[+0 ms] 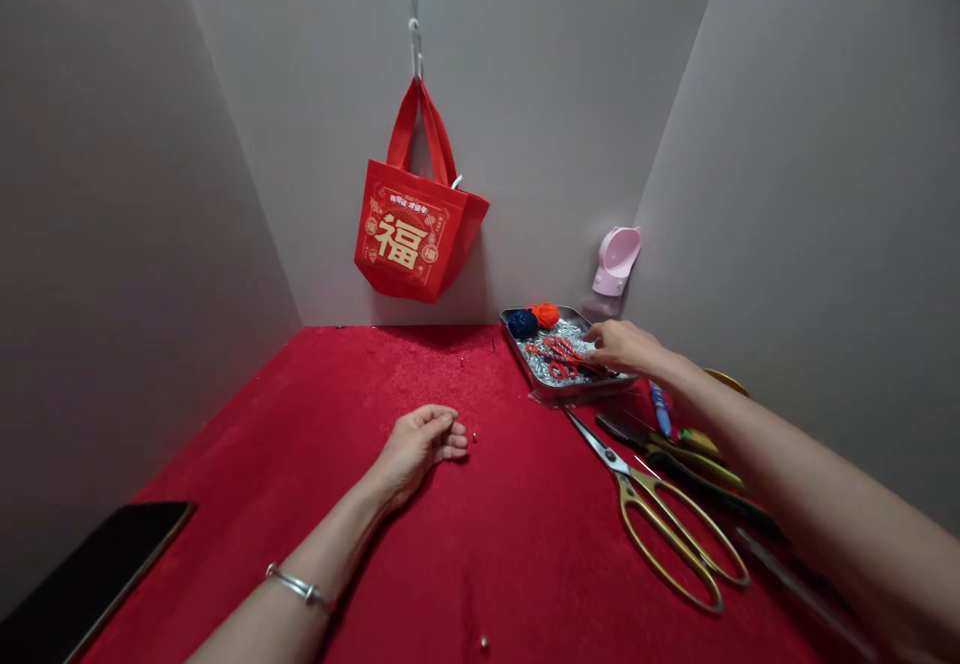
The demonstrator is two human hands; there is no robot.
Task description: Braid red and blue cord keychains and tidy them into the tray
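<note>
My left hand [420, 444] rests on the red cloth [465, 544] with its fingers curled loosely under; nothing shows in it. My right hand [622, 346] reaches over the metal tray [536, 379] at the back right, its fingertips on a red cord piece [559, 354] that lies on the silver bits. A blue ball [522, 323] and an orange ball [546, 314] of thread sit at the tray's far end.
Gold-handled scissors [660, 514] lie right of centre, with a blue pen [660, 409] and other tools [697, 464] beside my right forearm. A red bag [412, 234] hangs on the back wall. A pink holder [615, 259] sticks to the right wall. A dark phone [90, 574] lies at the left.
</note>
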